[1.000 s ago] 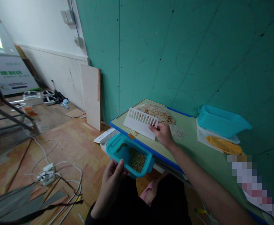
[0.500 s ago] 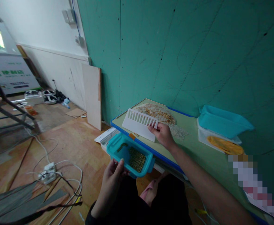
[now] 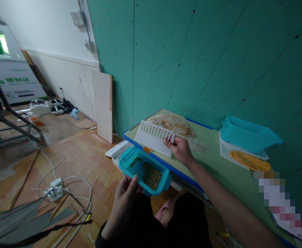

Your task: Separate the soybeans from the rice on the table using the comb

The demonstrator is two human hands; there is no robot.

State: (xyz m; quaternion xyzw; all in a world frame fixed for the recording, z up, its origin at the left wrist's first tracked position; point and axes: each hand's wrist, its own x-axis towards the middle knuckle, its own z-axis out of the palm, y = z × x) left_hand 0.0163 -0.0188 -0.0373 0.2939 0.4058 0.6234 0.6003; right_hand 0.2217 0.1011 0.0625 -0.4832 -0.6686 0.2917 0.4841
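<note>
Head view: left hand (image 3: 126, 193) grips near rim of teal container (image 3: 140, 165), held just below table (image 3: 218, 165) edge, green beans inside. Right hand (image 3: 180, 150) pinches right end of white slotted scraper (image 3: 153, 137), tilted on tabletop beside grain pile (image 3: 175, 124). Green-white sign (image 3: 11, 81) far left, writing too blurred to read.

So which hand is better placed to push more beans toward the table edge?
Probably the right hand: it holds the white scraper beside the bean pile. The left hand holds the teal tub.
</note>
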